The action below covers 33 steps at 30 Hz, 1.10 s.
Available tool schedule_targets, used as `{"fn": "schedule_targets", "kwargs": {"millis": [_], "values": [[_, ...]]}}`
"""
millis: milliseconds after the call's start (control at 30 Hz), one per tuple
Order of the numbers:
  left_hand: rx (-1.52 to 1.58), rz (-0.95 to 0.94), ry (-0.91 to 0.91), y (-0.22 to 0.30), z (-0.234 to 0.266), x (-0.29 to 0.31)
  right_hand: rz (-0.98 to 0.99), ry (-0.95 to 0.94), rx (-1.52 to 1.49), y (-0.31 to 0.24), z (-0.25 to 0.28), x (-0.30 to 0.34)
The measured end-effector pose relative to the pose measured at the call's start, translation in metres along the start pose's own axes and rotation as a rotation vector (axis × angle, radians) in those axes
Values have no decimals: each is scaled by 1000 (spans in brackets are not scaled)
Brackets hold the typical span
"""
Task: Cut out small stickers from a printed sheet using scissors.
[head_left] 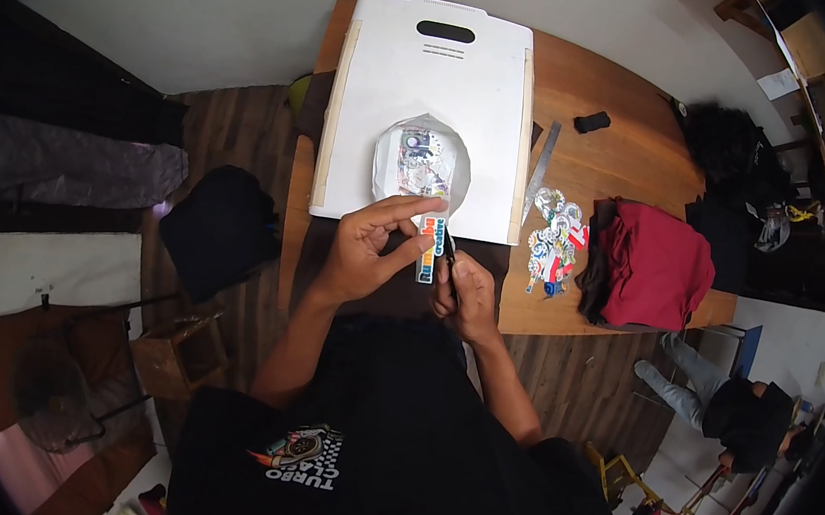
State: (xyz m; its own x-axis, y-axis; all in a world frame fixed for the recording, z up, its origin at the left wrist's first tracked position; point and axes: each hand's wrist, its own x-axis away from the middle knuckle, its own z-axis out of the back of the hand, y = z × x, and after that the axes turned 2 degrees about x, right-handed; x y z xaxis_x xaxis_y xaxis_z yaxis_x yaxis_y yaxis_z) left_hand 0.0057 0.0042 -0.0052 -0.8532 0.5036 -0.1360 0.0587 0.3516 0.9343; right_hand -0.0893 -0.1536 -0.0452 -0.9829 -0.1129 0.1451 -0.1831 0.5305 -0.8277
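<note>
The person's working on a narrow colourful sticker strip, and it looks like the trimming or peeling stage. The left hand pinches the strip near its top between thumb and fingertips, the other fingers loosely fanned. The right hand is curled shut around a thin dark tool (a craft knife or pen, too small to tell), its tip right at the strip's right edge.

To do this well, probably best to keep the strip taut, take short strokes, and keep the left thumb clear of the tip.

The strip sits upright between both hands, just over the near edge of the white board on the wooden tabletop. A paper circle with more printed stickers lies just beyond the fingers. Off to the right are a metal ruler, a pile of cut stickers and a red cloth.
</note>
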Motion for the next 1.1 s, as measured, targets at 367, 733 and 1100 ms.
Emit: {"fn": "schedule_targets", "kwargs": {"millis": [367, 733, 1100], "values": [[10, -16, -2, 2, -2, -1, -6, 9, -4, 3, 2, 1], [44, 13, 36, -2, -3, 2, 0, 18, -57, 4, -3, 1], [79, 6, 55, -6, -8, 4, 44, 50, -60, -2, -16, -2]]}}
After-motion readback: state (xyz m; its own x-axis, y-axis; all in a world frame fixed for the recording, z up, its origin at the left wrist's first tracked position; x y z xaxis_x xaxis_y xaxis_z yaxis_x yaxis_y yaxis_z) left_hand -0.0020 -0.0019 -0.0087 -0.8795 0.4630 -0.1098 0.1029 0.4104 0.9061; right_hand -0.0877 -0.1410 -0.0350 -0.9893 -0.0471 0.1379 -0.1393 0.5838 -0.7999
